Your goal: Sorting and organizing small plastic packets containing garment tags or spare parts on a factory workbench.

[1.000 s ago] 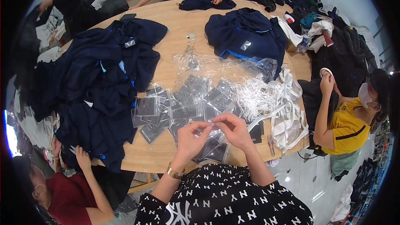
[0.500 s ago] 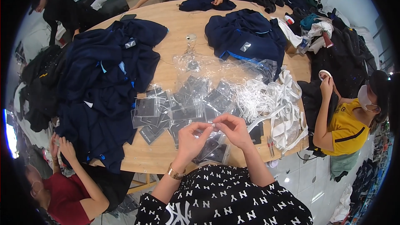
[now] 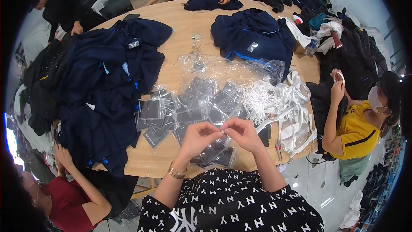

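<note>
Above the near edge of the table, my left hand (image 3: 199, 137) and my right hand (image 3: 243, 134) meet at their fingertips. Both are closed in a pinch, thumb against forefinger. Whatever sits between the fingertips is too small to make out. Beneath and beyond them lie several dark grey cards in clear plastic sleeves (image 3: 150, 109), overlapping in a loose pile. A heap of thin white strings (image 3: 256, 103) is just past my right hand. Beside it, white ribbon (image 3: 296, 126) is tangled with clear plastic.
Navy garments (image 3: 98, 99) cover the table's left; another navy pile (image 3: 253, 34) lies at the far right. A slim red-handled tool (image 3: 278, 149) is near the right edge. Clear plastic film (image 3: 214, 65) spreads mid-table. Co-workers surround the table, one in yellow (image 3: 360, 124) holding a white roll.
My hands stay pinched together and have shifted slightly, fingertips a little lower. The small white bit seen between them earlier is now hidden. The co-worker at right has turned the roll.
</note>
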{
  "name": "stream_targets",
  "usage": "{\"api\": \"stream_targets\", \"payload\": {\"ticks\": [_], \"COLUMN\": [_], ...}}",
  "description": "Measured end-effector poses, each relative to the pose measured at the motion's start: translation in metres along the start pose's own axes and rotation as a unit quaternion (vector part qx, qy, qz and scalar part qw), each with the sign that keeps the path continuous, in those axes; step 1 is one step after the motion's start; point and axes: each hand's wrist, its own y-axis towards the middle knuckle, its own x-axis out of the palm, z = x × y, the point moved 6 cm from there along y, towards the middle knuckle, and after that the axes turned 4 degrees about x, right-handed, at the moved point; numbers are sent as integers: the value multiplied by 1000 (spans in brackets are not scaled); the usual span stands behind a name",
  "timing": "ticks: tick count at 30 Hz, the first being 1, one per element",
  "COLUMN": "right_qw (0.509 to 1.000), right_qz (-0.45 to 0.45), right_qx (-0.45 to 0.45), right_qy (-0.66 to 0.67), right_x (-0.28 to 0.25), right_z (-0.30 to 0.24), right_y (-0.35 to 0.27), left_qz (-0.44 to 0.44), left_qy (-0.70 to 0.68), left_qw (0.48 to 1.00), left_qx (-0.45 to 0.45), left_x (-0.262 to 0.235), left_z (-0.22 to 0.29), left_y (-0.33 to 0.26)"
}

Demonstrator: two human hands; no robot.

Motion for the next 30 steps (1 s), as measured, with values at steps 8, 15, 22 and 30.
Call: {"api": "stream_targets", "payload": {"ticks": [8, 15, 22, 30], "right_qw": [999, 984, 993, 990], "right_qz": [5, 22, 38, 114], "right_qx": [15, 24, 5, 0], "right_qy": [32, 173, 109, 87], "right_x": [-4, -5, -1, 5], "right_z": [-2, 3, -4, 1], "right_y": [4, 6, 5, -1], "left_qz": [6, 2, 16, 12], "left_qy": [-33, -6, -8, -23], "left_qw": [999, 1000, 1000, 999], "left_qx": [5, 7, 25, 47], "left_x": [2, -1, 0, 1], "left_z": [-3, -1, -1, -4], "left_y": [4, 8, 8, 8]}}
